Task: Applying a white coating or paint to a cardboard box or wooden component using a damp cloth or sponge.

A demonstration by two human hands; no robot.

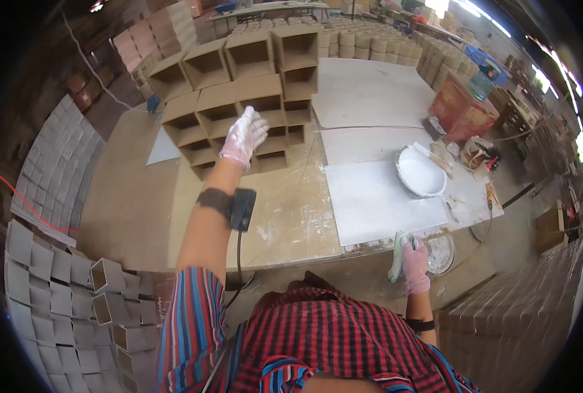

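Observation:
My left hand [246, 136], in a thin clear glove smeared with white, reaches out over the table with its fingers stretched. It is in front of a stack of open-fronted brown cardboard boxes [239, 92]; whether it touches one I cannot tell. Down at the table's near edge, my right hand [415, 262], in a pinkish see-through glove, is closed round a pale green and white rag [396, 257]. Beside that hand sits a round tub [441, 254] with white residue on it. A white bowl [422, 173] of white paste stands farther in, with a brush [433, 157] across its rim.
White-coated boards [373, 203] cover the table's right half. A reddish box [464, 108] bearing a water bottle [482, 84] stands at the far right. Grey boxes [60, 292] are piled on the left, wrapped stacks [511, 304] on the right. A cable [239, 268] hangs from my left wrist device.

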